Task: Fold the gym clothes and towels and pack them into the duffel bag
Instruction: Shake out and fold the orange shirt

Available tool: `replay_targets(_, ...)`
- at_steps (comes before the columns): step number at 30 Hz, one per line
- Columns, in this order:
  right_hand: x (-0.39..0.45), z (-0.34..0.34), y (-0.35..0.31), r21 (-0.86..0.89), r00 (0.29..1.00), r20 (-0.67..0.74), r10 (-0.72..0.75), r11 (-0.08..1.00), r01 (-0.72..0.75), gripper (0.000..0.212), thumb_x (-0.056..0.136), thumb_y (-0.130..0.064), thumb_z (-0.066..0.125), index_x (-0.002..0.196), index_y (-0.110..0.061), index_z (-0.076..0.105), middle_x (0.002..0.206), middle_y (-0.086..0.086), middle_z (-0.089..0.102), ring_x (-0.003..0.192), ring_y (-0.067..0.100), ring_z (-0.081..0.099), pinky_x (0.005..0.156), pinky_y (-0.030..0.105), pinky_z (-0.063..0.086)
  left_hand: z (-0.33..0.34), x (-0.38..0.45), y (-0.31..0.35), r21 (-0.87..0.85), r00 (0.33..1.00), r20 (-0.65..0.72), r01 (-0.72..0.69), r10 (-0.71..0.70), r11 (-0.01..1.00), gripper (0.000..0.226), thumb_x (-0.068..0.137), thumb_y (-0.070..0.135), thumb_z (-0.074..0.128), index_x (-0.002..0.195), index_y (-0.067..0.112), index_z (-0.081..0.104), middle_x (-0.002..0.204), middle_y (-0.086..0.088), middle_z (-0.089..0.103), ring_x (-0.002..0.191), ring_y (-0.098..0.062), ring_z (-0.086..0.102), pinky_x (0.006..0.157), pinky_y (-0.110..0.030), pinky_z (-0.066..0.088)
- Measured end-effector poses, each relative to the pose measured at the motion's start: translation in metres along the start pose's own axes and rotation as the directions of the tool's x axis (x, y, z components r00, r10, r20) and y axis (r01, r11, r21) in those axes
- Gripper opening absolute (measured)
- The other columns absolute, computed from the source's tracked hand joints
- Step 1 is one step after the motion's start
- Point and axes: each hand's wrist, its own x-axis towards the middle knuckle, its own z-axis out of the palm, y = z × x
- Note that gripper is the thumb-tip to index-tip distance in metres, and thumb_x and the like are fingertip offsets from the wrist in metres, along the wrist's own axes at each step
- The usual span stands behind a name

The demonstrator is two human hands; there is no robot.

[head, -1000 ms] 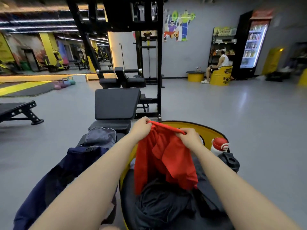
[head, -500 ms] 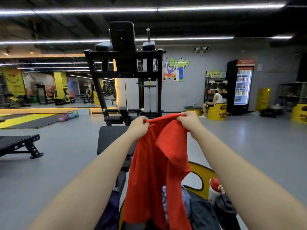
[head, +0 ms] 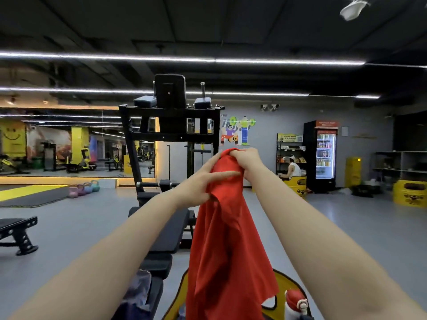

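A person holds a red garment up at arm's length in a gym. The right hand grips the bunched top of the cloth, fingers curled round it; the left hand lies against it just below, fingers mostly straight. The fabric hangs down over a yellow-rimmed surface, beside a red-capped bottle. A black weight bench stands behind the arms.

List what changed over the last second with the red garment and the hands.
The red garment was lifted off the pile to hang in the air. The hands came together at its top: the right hand now bunches it, while the left hand has opened, fingers spread across the cloth. The water bottle stayed put.
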Motion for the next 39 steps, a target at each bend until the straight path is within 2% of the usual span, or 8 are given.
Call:
replay_targets(3,0.003,-0.004,-0.005,0.071,0.999,-0.023,0.044,0.997,-0.043,0.019,0.087,-0.004,0.063,0.070,-0.010,0.056,0.072,0.009,0.055,0.071,0.021,0.055,0.062,0.031,0.046,-0.001,0.002,0.011,0.176,0.999,-0.001,-0.050,0.051,0.983,0.039,0.079,0.002,0.067,0.112,0.023,0.071,0.157,0.000,0.018,0.144,-0.019,0.020,0.114,-0.029,0.027)
replay_targets(7,0.003,-0.005,0.005,0.110,0.991,0.048,0.122,0.986,-0.127,0.009,0.088,-0.008,0.064,0.093,0.000,0.062,0.086,0.013,0.062,0.077,0.025,0.059,0.064,0.035,0.053,-0.006,0.014,0.022,0.114,0.957,-0.249,0.180,-0.148,0.977,0.041,0.081,-0.008,0.050,0.107,0.012,0.072,0.114,-0.007,0.067,0.100,-0.020,0.062,0.086,-0.017,0.046)
replay_targets(9,-0.003,-0.007,0.013,0.121,0.979,0.127,0.159,0.977,-0.174,0.007,0.090,-0.010,0.063,0.092,-0.003,0.064,0.082,0.012,0.063,0.066,0.021,0.058,0.051,0.029,0.053,-0.010,0.023,0.025,0.059,0.921,-0.312,0.266,-0.236,0.962,0.036,0.086,-0.005,0.048,0.109,0.011,0.070,0.103,-0.008,0.068,0.080,-0.014,0.059,0.065,-0.008,0.042)
replay_targets(14,-0.017,-0.021,0.031,0.178,0.895,0.410,0.172,0.948,-0.264,0.015,0.098,-0.023,0.053,0.100,-0.010,0.060,0.082,0.007,0.061,0.064,0.015,0.059,0.053,0.025,0.052,-0.022,0.045,0.027,-0.050,0.842,-0.421,0.351,-0.339,0.935,0.023,0.087,0.000,0.051,0.100,0.006,0.070,0.095,-0.007,0.066,0.085,-0.013,0.053,0.074,-0.020,0.039)
replay_targets(22,-0.032,-0.030,0.031,-0.049,0.926,0.371,-0.077,0.994,0.102,0.047,0.089,-0.052,0.057,0.114,-0.013,0.063,0.110,0.004,0.067,0.097,0.018,0.067,0.078,0.029,0.057,-0.021,0.049,0.019,-0.157,0.782,-0.365,0.483,-0.505,0.861,0.018,0.088,-0.001,0.048,0.079,0.010,0.059,0.064,0.003,0.046,0.074,-0.019,0.048,0.054,-0.019,0.035)
replay_targets(27,-0.038,-0.027,0.040,-0.278,0.915,0.339,-0.218,0.906,0.318,0.018,0.086,-0.022,0.069,0.103,-0.019,0.064,0.091,-0.002,0.065,0.089,0.017,0.065,0.070,0.026,0.056,-0.027,0.048,0.023,-0.168,0.770,-0.358,0.503,-0.528,0.848,0.018,0.090,0.004,0.051,0.094,0.007,0.068,0.075,0.004,0.055,0.084,-0.014,0.050,0.055,-0.015,0.037)
replay_targets(32,-0.033,-0.031,0.047,-0.333,0.938,0.158,-0.308,0.878,0.345,0.017,0.090,-0.018,0.063,0.101,-0.015,0.075,0.090,0.002,0.072,0.089,0.018,0.066,0.080,0.035,0.056,-0.037,0.035,0.022,-0.105,0.792,-0.231,0.557,-0.565,0.824,0.017,0.094,0.013,0.054,0.104,0.011,0.067,0.089,-0.004,0.058,0.084,-0.017,0.052,0.064,-0.022,0.042)
replay_targets(39,-0.033,-0.025,0.023,-0.439,0.928,0.225,-0.296,0.819,0.368,0.020,0.094,-0.016,0.057,0.098,-0.007,0.075,0.080,0.009,0.067,0.071,0.016,0.055,0.063,0.025,0.047,-0.035,0.011,0.023,-0.226,0.882,0.021,0.464,-0.471,0.857,0.019,0.085,0.022,0.070,0.101,0.018,0.060,0.100,-0.005,0.063,0.070,-0.009,0.059,0.056,-0.022,0.054)
